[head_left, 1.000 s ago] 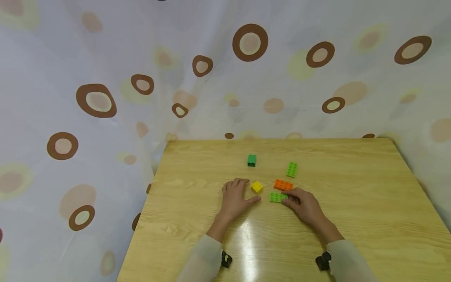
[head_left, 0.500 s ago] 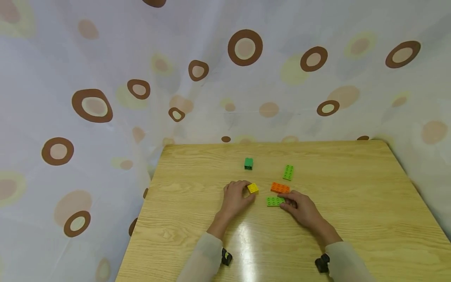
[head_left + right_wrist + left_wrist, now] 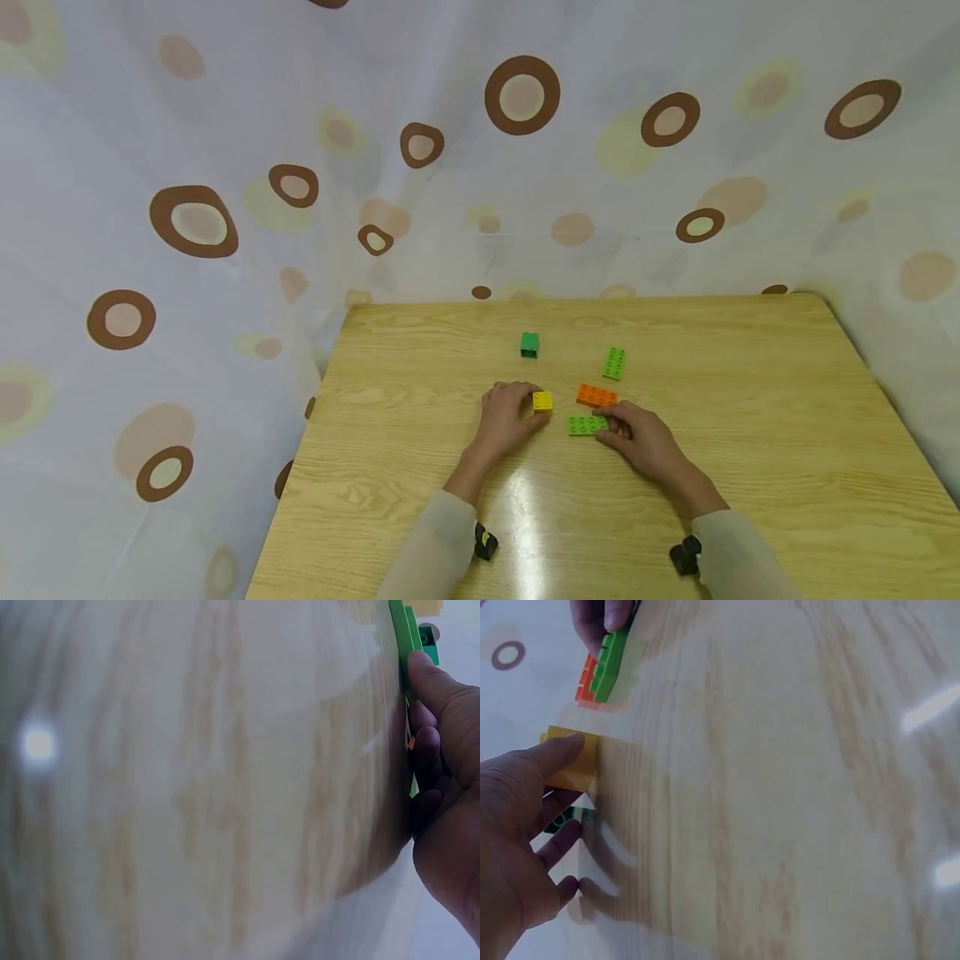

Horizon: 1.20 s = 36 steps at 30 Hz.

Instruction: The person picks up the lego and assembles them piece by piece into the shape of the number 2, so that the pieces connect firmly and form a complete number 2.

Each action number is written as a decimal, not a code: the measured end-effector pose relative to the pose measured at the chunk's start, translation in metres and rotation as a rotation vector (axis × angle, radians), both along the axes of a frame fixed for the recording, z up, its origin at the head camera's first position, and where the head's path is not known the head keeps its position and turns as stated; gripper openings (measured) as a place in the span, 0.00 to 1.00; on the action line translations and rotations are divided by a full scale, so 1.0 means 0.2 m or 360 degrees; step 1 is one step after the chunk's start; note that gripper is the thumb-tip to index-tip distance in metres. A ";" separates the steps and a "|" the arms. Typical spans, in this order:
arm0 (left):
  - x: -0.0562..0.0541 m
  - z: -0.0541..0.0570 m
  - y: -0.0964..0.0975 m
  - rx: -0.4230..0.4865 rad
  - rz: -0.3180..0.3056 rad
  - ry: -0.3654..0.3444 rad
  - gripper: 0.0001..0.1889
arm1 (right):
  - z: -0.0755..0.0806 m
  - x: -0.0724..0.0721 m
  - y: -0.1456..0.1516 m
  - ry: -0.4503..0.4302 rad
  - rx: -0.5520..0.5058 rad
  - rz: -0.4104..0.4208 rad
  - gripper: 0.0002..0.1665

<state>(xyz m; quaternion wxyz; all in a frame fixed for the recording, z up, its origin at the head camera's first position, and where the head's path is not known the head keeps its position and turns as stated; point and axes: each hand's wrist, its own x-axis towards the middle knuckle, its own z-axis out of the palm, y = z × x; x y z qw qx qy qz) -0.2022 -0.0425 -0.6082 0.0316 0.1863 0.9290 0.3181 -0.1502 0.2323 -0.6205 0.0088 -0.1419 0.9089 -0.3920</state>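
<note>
Between the thumb and fingers of my left hand [image 3: 504, 417] is a small square yellow toy brick [image 3: 542, 402], pinched from its left side. The left wrist view shows the thumb pressed on the side of that yellow brick [image 3: 576, 761]. My right hand [image 3: 643, 440] pinches the right end of a flat light green brick [image 3: 585, 426]. In the right wrist view, the thumb lies against this light green brick [image 3: 403, 634]. An orange brick [image 3: 596, 395] lies just behind the light green one, close to the right fingertips.
Farther back on the wooden table [image 3: 397, 450] are a dark green brick [image 3: 529, 345] and a second light green brick [image 3: 614, 363]. A patterned curtain [image 3: 450, 192] hangs behind the table and along its left side.
My left thumb and fingers have closed on the yellow brick, which has turned to sit squarer. My right hand keeps its hold on the light green brick. The head view has shifted slightly.
</note>
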 end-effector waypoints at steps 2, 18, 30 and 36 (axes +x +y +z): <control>0.00 0.01 0.01 -0.0010 0.0010 -0.0018 0.23 | 0.00 0.00 0.00 -0.0012 0.0000 0.0000 0.19; 0.05 0.21 0.18 -0.0007 -0.0222 0.0132 0.22 | 0.01 0.00 0.01 -0.0071 -0.0005 -0.0016 0.21; 0.08 0.16 0.25 -0.0034 -0.0253 0.0101 0.24 | 0.00 0.00 0.01 -0.0001 -0.0002 -0.0004 0.21; 0.08 0.14 0.24 -0.0072 -0.0229 0.0102 0.24 | 0.01 0.00 0.00 -0.0040 -0.0022 -0.0007 0.21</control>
